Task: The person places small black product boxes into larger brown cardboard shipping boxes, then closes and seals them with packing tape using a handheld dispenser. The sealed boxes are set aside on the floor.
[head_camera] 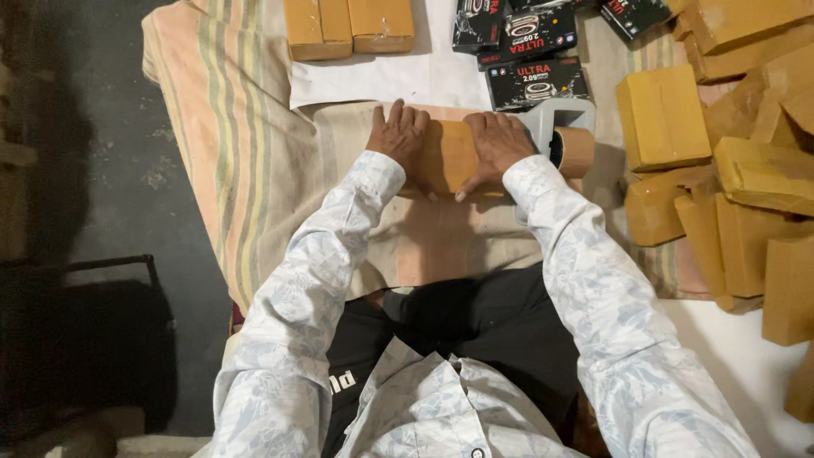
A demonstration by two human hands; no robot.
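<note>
While both hands press flat on it, the brown-taped parcel (447,157) lies at the centre of a beige cloth (441,246) spread over the floor, just in front of the seated person's lap. Left hand (399,136): palm down on the parcel's left end, fingers spread, not curled around it. Right hand (495,144): palm down on the right end, thumb at the near edge. The hands sit apart, the parcel's smooth, glossy top showing between them.

Tape dispenser (566,136): grey plastic frame with a brown roll, just right of the right hand, possibly touching it; the view is unclear there.

Black printed cartons (536,82): rectangular, glossy, grouped on the far side.

Wrapped brown blocks (746,178): many boxy parcels piled loosely at the right; two more (348,27) at the far left.

Striped blanket (229,144): coarse weave, pastel bands, under the cloth, extending left onto dark concrete.
</note>
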